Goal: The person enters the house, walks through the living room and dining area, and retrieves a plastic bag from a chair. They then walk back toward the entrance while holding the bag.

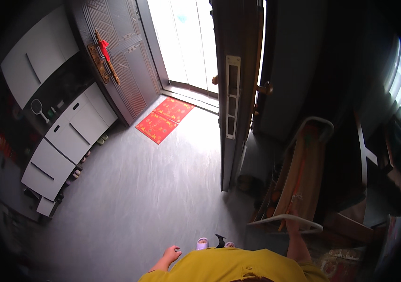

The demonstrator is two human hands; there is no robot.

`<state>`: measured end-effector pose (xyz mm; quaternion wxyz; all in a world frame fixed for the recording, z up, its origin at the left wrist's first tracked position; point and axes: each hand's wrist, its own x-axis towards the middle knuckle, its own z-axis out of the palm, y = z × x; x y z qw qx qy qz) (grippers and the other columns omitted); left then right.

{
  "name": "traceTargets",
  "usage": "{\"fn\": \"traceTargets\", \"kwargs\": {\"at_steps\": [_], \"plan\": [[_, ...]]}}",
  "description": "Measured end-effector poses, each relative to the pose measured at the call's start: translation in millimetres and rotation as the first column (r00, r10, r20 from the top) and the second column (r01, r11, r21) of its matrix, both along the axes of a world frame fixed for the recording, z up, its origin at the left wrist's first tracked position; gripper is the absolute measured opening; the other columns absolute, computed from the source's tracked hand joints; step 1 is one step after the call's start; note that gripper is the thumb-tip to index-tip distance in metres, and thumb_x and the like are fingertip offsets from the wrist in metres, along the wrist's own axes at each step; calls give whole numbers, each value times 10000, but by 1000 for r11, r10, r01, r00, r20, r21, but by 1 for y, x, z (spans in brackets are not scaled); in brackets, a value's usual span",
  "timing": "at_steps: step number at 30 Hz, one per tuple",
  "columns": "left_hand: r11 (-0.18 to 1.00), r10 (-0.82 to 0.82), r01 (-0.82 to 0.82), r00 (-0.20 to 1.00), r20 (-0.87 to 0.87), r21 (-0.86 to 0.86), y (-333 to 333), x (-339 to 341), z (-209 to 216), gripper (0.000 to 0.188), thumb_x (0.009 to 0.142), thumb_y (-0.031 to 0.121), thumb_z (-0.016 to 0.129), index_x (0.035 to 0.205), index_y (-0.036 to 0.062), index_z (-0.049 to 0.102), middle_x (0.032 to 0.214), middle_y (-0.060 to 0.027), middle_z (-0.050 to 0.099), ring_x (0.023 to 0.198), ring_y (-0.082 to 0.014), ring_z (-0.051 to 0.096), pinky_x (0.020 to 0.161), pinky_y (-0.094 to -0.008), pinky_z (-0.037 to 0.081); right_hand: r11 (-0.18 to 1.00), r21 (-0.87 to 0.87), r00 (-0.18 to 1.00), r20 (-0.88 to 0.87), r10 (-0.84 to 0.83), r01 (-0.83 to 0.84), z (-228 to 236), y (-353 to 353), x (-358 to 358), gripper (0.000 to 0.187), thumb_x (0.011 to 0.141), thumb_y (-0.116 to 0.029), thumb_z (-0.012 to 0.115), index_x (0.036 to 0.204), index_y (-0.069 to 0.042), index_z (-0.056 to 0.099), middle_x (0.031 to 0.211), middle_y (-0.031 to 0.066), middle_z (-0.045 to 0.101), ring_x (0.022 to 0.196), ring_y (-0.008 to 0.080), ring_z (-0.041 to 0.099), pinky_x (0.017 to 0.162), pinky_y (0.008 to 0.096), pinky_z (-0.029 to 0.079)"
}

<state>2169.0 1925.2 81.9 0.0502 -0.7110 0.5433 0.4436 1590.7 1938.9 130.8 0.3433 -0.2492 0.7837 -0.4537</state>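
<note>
My right hand [293, 222] is at the near end of a long folded item, which looks like a folding bed with a white tubular frame [309, 227] and tan panels [300, 164]. Its fingers close about the near end, though dim light blurs their exact hold. An orange cord or strip runs along the tan panel just beyond them. My left hand [172, 254] hangs at my left side, fingers loosely bent and apart, with nothing visible in it. By my feet, in pale pink slippers [202, 243], a black hook-shaped piece [220, 240] shows; its kind is unclear.
A dark double door stands open ahead, its left leaf [125, 61] and right leaf [231, 94] swung inward. Red mats [165, 120] lie at the threshold. White shoe cabinets [80, 120] line the left wall, shoes beneath. Dark furniture [369, 207] crowds the right.
</note>
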Motion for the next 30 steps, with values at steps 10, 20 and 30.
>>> {"fn": "traceTargets", "kwargs": {"at_steps": [10, 20, 30], "plan": [[999, 11, -13, 999, 41, 30, -2, 1, 5, 416, 711, 332, 637, 1075, 137, 584, 1010, -113, 623, 959, -262, 578, 838, -363, 454, 962, 241, 866, -445, 228, -129, 25, -7, 32, 372, 809, -226, 592, 1146, -87, 520, 953, 136, 604, 910, 284, 568, 767, 408, 446], [999, -24, 23, 1000, 6, 29, -7, 2, -5, 431, 713, 338, 635, 1089, 138, 575, 1018, -114, 620, 964, -261, 576, 837, -359, 453, 974, 216, 889, -429, 160, -71, 6, -6, 38, 260, 801, -258, 581, 967, -58, 579, 872, 126, 589, 832, 272, 567, 713, 426, 451], [1000, 3, -3, 1000, 19, 20, 1, 7, 11, 424, 708, 336, 639, 1080, 141, 579, 999, -119, 625, 950, -266, 583, 828, -358, 459, 952, 269, 837, -477, 267, -150, 6, -2, 47, 317, 798, -314, 559, 956, -41, 580, 930, 181, 589, 901, 360, 545, 766, 463, 429]]}}
